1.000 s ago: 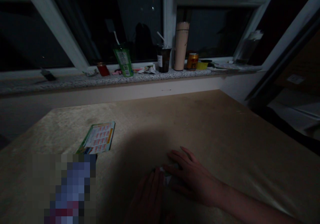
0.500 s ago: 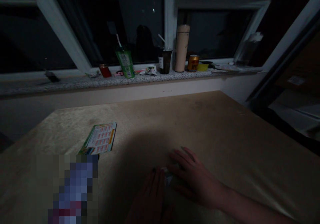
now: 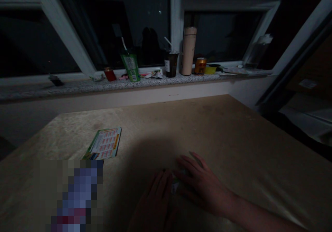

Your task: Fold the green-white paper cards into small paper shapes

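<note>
A lived-in room, home or workplace unclear.
Dark windows (image 3: pixel 140 14) backed a sill (image 3: pixel 109 86) holding a green cup (image 3: pixel 130 67), flask (image 3: pixel 188 52) and can (image 3: pixel 200 66); a table (image 3: pixel 215 128) stood below.

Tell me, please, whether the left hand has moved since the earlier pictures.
Yes, the left hand has shifted slightly forward, toward the table's far edge.

Right of the printed card (image 3: pixel 105 144), whose small lettering was illegible, a pale item (image 3: pixel 174 187) was mostly hidden between the left hand (image 3: pixel 155 201) and the right hand (image 3: pixel 203 182), its shape unclear. Below the card, a bluish object (image 3: pixel 80 190) was blurred into blocks and cut off by the bottom edge.
</note>
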`<action>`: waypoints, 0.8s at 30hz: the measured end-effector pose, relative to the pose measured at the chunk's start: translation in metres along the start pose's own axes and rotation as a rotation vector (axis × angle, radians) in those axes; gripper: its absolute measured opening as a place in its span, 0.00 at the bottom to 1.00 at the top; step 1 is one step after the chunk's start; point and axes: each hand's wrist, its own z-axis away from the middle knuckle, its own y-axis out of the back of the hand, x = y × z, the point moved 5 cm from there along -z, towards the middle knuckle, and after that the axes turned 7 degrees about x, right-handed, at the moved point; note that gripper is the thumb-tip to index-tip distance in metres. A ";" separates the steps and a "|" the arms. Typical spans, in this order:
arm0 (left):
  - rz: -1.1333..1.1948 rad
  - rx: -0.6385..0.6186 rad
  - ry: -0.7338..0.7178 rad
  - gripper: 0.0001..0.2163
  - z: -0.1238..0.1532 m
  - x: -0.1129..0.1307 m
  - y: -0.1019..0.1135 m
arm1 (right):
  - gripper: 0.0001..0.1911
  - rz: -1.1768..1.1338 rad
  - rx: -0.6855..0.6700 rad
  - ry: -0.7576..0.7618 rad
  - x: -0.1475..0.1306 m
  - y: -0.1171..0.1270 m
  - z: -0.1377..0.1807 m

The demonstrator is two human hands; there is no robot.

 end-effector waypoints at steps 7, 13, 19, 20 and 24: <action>0.155 -0.068 0.014 0.34 0.007 -0.002 -0.013 | 0.18 0.070 0.074 -0.028 0.001 0.004 0.000; 0.244 -0.087 0.045 0.36 0.004 -0.003 -0.005 | 0.14 0.100 0.135 -0.034 0.002 0.007 0.001; 0.099 -0.070 0.061 0.23 -0.007 -0.004 -0.006 | 0.13 0.109 0.200 -0.013 0.001 0.007 0.001; 0.067 -0.059 0.063 0.20 -0.010 -0.004 -0.007 | 0.13 0.107 0.201 -0.009 0.001 0.007 0.001; -0.017 0.020 0.042 0.18 -0.016 -0.003 -0.008 | 0.13 0.095 0.191 -0.032 0.002 0.006 0.002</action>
